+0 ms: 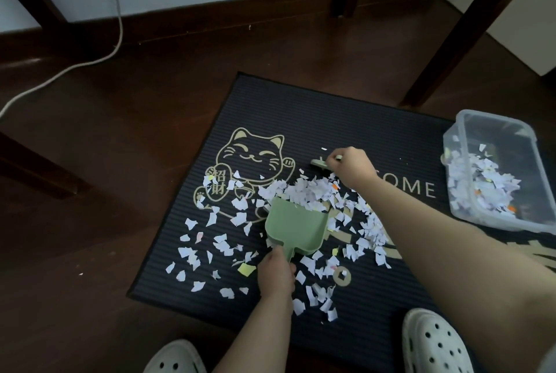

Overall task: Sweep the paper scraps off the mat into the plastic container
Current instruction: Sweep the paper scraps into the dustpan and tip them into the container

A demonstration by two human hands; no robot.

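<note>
A dark ribbed mat point(301, 108) with a gold cat print lies on the floor, strewn with several white paper scraps point(216, 240). My left hand point(276, 275) grips the handle of a green dustpan point(296, 226), whose mouth faces a heap of scraps point(307, 193). My right hand point(350, 166) grips a small green brush point(320, 163) just beyond the heap. A clear plastic container point(469, 204) stands at the mat's right edge, partly filled with scraps.
Dark wooden furniture legs point(451, 42) rise behind and to the right of the mat. A white cable point(117, 33) trails across the brown floor at left. My two white clogs point(433, 342) stand at the mat's near edge.
</note>
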